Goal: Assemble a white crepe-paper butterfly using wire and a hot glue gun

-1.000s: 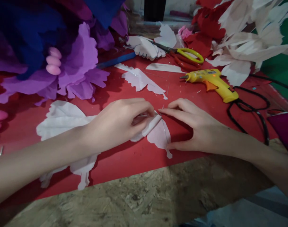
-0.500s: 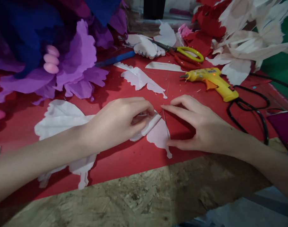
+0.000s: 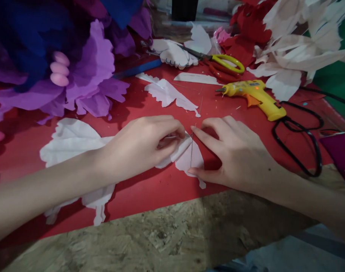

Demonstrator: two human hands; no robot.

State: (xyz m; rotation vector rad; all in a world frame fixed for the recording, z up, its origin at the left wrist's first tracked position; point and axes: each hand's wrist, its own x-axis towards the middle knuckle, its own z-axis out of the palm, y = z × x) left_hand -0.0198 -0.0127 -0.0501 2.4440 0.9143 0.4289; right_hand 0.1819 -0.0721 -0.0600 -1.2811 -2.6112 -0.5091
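Note:
Curled over a white butterfly-wing cutout (image 3: 193, 156), my left hand (image 3: 149, 139) pinches a folded part of it, the fingertips partly hidden. My right hand (image 3: 231, 149) has its index finger and thumb apart, one near each end of a thin straight wire (image 3: 192, 151). The wire lies across the cutout, just right of the fold. Under my left forearm spreads a larger white butterfly-shaped piece (image 3: 73, 141), partly covered by the arm. Beyond my hands rests another scalloped white cutout (image 3: 168, 94) with a fine wire beside it.
A yellow glue gun (image 3: 254, 96) with a black cord (image 3: 316, 151) lies at the right. Behind it are yellow-and-red-handled scissors (image 3: 227, 64). Purple paper petals (image 3: 93, 75) rise at the left, white ones (image 3: 302, 56) at the right. A red sheet (image 3: 144, 192) covers the wooden board (image 3: 161, 238).
My right hand has shifted left with the thin wire, bringing it from the cutout's right edge to near the fold. My left hand stays in place.

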